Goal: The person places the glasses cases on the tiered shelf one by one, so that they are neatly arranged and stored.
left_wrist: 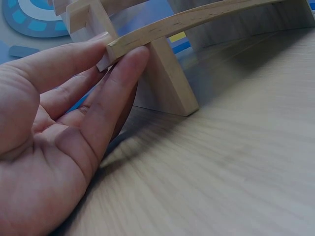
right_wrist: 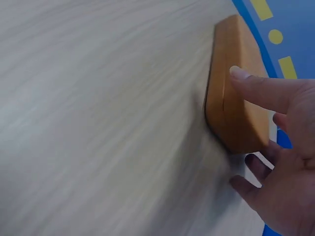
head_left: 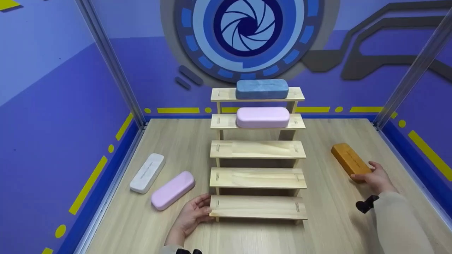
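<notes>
A stepped wooden display stand (head_left: pixel 257 207) rises in the middle of the head view. My left hand (head_left: pixel 190 216) pinches the left end of its lowest shelf; the left wrist view shows thumb and fingers on the shelf's corner (left_wrist: pixel 140 35). On the right, an orange-brown glasses case (head_left: pixel 349 158) is in the grip of my right hand (head_left: pixel 378 179), which holds its near end. The right wrist view shows the thumb on one side of the case (right_wrist: pixel 231 115), the other fingers partly hidden behind it. Whether the case touches the table cannot be told.
A blue glasses case (head_left: pixel 262 89) sits on the top shelf and a pink case (head_left: pixel 262 117) on the second. Left of the stand, a white case (head_left: pixel 147 173) and another pink case (head_left: pixel 173 191) lie on the table (head_left: pixel 328 218). Blue-purple panels (head_left: pixel 70 141) wall the sides and back.
</notes>
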`<state>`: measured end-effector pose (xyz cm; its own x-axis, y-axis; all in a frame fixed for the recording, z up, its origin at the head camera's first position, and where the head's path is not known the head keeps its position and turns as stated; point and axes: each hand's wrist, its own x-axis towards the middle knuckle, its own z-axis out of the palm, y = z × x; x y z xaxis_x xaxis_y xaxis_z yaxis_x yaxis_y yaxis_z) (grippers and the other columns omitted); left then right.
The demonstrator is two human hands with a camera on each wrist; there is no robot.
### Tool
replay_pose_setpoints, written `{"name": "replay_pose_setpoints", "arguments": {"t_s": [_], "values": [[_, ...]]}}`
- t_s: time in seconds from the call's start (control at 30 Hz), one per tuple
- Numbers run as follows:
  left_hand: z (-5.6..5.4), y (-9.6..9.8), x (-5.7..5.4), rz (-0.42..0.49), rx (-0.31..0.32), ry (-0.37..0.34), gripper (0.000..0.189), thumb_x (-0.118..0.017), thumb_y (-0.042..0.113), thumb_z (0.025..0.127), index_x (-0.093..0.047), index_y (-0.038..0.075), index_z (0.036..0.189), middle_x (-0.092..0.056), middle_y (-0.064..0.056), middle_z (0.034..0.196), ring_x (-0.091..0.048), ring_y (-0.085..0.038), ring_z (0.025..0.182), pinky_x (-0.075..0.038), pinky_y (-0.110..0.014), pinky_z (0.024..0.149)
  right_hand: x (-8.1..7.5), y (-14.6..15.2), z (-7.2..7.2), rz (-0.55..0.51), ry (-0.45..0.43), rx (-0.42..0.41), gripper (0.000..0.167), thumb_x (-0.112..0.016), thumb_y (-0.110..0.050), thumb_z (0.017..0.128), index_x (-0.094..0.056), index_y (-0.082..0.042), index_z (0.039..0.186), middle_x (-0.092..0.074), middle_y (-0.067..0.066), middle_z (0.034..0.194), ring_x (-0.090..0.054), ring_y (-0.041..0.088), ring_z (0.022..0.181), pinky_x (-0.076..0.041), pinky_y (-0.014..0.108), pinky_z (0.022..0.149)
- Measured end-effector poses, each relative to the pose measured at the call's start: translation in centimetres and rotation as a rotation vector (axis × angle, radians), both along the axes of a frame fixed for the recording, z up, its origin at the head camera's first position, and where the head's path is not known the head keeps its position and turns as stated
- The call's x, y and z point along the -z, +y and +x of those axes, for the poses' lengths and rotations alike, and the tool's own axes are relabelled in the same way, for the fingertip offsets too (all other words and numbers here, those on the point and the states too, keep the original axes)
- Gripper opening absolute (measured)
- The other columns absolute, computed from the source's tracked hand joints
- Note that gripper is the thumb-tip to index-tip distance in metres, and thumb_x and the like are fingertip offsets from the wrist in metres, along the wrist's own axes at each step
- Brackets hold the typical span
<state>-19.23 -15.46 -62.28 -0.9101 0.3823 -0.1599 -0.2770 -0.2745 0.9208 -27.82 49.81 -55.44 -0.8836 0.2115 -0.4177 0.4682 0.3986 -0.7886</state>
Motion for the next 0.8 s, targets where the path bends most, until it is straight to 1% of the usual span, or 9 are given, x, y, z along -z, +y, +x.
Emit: {"name": "replay_pose_setpoints", "arguments": {"t_s": [0.07, 0.17, 0.3, 0.37, 0.47, 0.57, 0.67, 0.8], "values": [[0.0, 0.0, 0.0, -0.005, -0.001, 0.001, 0.073, -0.063, -0.002, 0.095, -0.024, -0.014, 0.155, -0.062, 0.0, 0.128, -0.066, -0.014, 0.109, -0.062, -0.026, 0.081, 0.3, -0.4, 0.1, 0.057, 0.0, 0.008, 0.125, -0.081, -0.041, 0.087, 0.012, -0.003, 0.162, 0.005, 0.036, 0.166, -0.017, 0.053, 0.144, -0.012, 0.071, 0.124], [0.0, 0.1, -0.1, -0.003, -0.002, 0.001, 0.073, -0.063, -0.002, 0.095, -0.023, -0.014, 0.155, -0.062, 0.0, 0.127, -0.066, -0.014, 0.109, -0.063, -0.027, 0.082, 0.7, -1.2, 0.3, 0.158, 0.031, 0.02, 0.128, -0.083, -0.045, 0.085, 0.009, -0.001, 0.162, -0.004, 0.039, 0.163, -0.015, 0.056, 0.137, -0.014, 0.075, 0.118], [0.0, 0.1, -0.1, 0.0, -0.002, 0.005, 0.073, -0.064, -0.004, 0.095, -0.023, -0.015, 0.155, -0.063, 0.001, 0.127, -0.066, -0.013, 0.108, -0.063, -0.027, 0.083, 1.3, -2.4, 0.3, 0.256, 0.066, 0.031, 0.126, -0.083, -0.044, 0.084, 0.005, 0.003, 0.161, -0.011, 0.043, 0.157, -0.014, 0.056, 0.132, -0.02, 0.075, 0.113], [0.0, 0.1, 0.0, 0.001, -0.002, 0.009, 0.073, -0.064, -0.004, 0.094, -0.023, -0.016, 0.154, -0.063, 0.0, 0.127, -0.066, -0.013, 0.108, -0.063, -0.028, 0.083, 1.6, -3.0, 0.4, 0.282, 0.074, 0.062, 0.122, -0.082, -0.043, 0.086, 0.003, 0.003, 0.162, -0.014, 0.042, 0.157, -0.016, 0.055, 0.132, -0.022, 0.073, 0.113], [0.0, 0.1, 0.0, 0.006, 0.0, 0.013, 0.073, -0.064, -0.004, 0.094, -0.024, -0.015, 0.154, -0.064, -0.001, 0.127, -0.067, -0.014, 0.107, -0.063, -0.028, 0.083, 2.1, -3.5, 0.3, 0.288, 0.088, 0.144, 0.114, -0.079, -0.04, 0.089, -0.003, 0.003, 0.162, -0.018, 0.039, 0.158, -0.018, 0.053, 0.135, -0.024, 0.069, 0.115], [0.0, 0.2, 0.1, 0.011, 0.002, 0.012, 0.073, -0.064, -0.005, 0.094, -0.024, -0.015, 0.154, -0.064, -0.001, 0.128, -0.068, -0.015, 0.106, -0.064, -0.029, 0.083, 2.4, -3.7, 0.4, 0.255, 0.116, 0.217, 0.106, -0.078, -0.033, 0.091, -0.007, 0.003, 0.162, -0.02, 0.036, 0.16, -0.02, 0.051, 0.139, -0.023, 0.066, 0.12], [0.0, 0.2, 0.1, 0.01, -0.004, 0.005, 0.073, -0.064, -0.004, 0.094, -0.025, -0.015, 0.154, -0.064, -0.001, 0.127, -0.068, -0.015, 0.106, -0.064, -0.029, 0.083, 2.6, -3.7, 0.4, 0.209, 0.164, 0.259, 0.102, -0.077, -0.026, 0.091, -0.009, 0.003, 0.162, -0.019, 0.034, 0.163, -0.022, 0.049, 0.144, -0.023, 0.062, 0.126], [0.0, 0.1, 0.1, 0.008, -0.007, 0.007, 0.073, -0.064, -0.003, 0.094, -0.025, -0.014, 0.154, -0.064, -0.002, 0.128, -0.068, -0.016, 0.108, -0.064, -0.03, 0.084, 2.6, -3.8, 0.3, 0.144, 0.24, 0.312, 0.097, -0.075, -0.022, 0.093, -0.011, 0.0, 0.162, -0.019, 0.03, 0.166, -0.027, 0.046, 0.148, -0.023, 0.057, 0.129]]}}
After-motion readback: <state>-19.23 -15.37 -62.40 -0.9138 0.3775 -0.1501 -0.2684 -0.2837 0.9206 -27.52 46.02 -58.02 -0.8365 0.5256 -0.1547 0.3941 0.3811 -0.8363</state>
